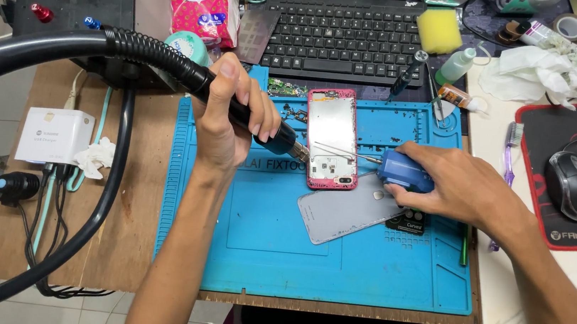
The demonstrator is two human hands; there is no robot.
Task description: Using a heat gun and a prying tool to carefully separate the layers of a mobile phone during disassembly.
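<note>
An opened phone [333,127] with a pink frame lies face-open on a blue work mat [279,247]. My left hand [232,117] grips a black hot-air handle [273,135] with a ribbed hose, its metal nozzle pointed at the phone's lower left edge. My right hand [454,186] holds a blue-handled tool [405,171] whose thin metal tip reaches across the phone's lower part. A grey back cover [347,218] rests on the mat just below the phone, partly under my right hand.
A black keyboard [341,35], yellow sponge [439,30] and small bottles [456,65] sit behind the mat. A black station box [76,11] with coloured knobs and a white charger [55,134] stand at left. A mouse [572,185] on its pad and crumpled tissues [555,72] lie at right.
</note>
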